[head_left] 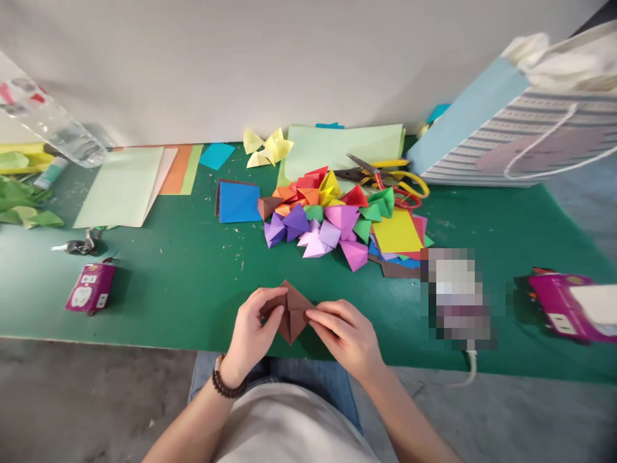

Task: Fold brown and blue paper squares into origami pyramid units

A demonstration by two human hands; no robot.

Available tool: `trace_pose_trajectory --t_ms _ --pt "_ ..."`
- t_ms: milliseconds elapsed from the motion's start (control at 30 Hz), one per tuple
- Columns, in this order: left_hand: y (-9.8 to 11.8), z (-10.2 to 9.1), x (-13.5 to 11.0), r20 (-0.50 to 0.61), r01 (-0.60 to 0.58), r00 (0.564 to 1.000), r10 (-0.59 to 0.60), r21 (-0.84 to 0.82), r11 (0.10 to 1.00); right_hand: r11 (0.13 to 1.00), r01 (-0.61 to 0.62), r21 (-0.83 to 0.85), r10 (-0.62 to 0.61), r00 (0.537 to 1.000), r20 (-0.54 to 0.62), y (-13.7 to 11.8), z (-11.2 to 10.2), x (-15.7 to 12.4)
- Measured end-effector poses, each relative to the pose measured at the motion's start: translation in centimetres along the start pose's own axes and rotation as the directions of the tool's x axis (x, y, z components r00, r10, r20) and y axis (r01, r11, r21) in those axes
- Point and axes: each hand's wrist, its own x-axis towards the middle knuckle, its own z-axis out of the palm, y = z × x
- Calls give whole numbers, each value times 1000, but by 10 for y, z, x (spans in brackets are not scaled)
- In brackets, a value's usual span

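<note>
A folded brown paper piece (292, 312) lies on the green table (183, 283) near its front edge. My left hand (253, 331) pinches its left side, fingers closed on the paper. From the right, my right hand (344, 334) presses and pinches the other flap. Behind it sits a heap of folded paper shapes (328, 215) in orange, red, yellow, green, purple and pink.
Scissors (385, 177) lie on pale green sheets behind the heap. A blue square sheet (238, 201), yellow folded pieces (265, 148), paper sheets (123, 186), a plastic bottle (53, 122), keys (80, 245), purple boxes (91, 287) (563, 305) and a striped bag (520, 128) surround the work spot.
</note>
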Motion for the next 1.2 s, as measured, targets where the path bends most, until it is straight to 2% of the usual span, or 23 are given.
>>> trace_pose_trajectory --t_ms 133,300,367,567,633,700,767,833,900,1067,1200 --pt "2 -7 10 54 -76 996 67 177 981 996 0 -93 2 1000 16 -2 0 2" --pt "4 -26 30 231 -147 968 97 208 967 993 44 -111 -39 998 44 -5 4 4" --pt "6 -34 41 350 -188 931 105 213 959 989 70 -133 -65 997 43 -6 8 5" --pt "11 -53 79 586 -275 803 108 203 940 973 156 -172 -140 985 98 -9 21 11" --pt "9 -54 87 642 -301 756 128 168 939 969 177 -173 -157 980 119 -8 22 12" --pt "6 -53 92 661 -313 732 165 112 943 968 185 -171 -163 977 135 -8 22 12" --pt "2 -51 95 618 -260 764 185 33 965 968 183 -173 -160 977 138 -8 22 12" --pt "-2 -51 95 566 -132 813 134 -44 990 969 170 -179 -149 981 126 -7 22 12" --pt "-3 -53 93 544 -37 835 87 -104 994 976 136 -171 -119 987 104 -7 23 12" --pt "-7 -58 89 513 1 855 75 -145 989 997 -46 -56 46 999 -14 -9 24 20" --pt "-18 -53 91 406 54 914 13 -153 987 984 -177 27 176 984 36 -12 23 42"
